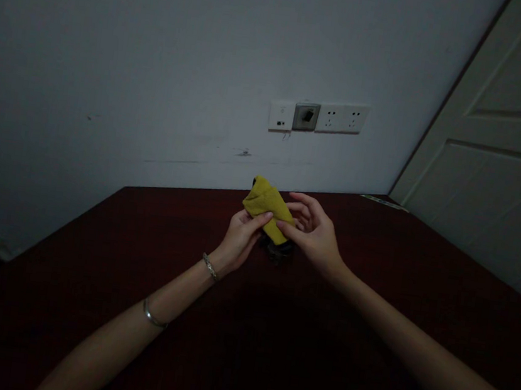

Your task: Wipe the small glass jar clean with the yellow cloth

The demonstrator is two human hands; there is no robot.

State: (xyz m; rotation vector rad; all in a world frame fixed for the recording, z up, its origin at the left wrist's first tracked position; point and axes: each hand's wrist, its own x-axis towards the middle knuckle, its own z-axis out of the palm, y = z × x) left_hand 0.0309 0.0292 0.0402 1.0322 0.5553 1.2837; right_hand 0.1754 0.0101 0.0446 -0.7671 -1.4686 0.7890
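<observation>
Pressure from the left hand [238, 240] and right hand [317, 235] would probably serve best light and even, lest the yellow fabric [268, 202] pucker or slip. The left thumb lies over its lower left edge, fingers beneath, while the right thumb and curled fingers grasp its right edge; it sits between them, over the dark red surface [182, 217], the wall [185, 72] and socket panel [340, 120] beyond.

Left grip [239, 238] pinching, right grip [316, 235] curled; forearms [396, 325] angled inward.
</observation>
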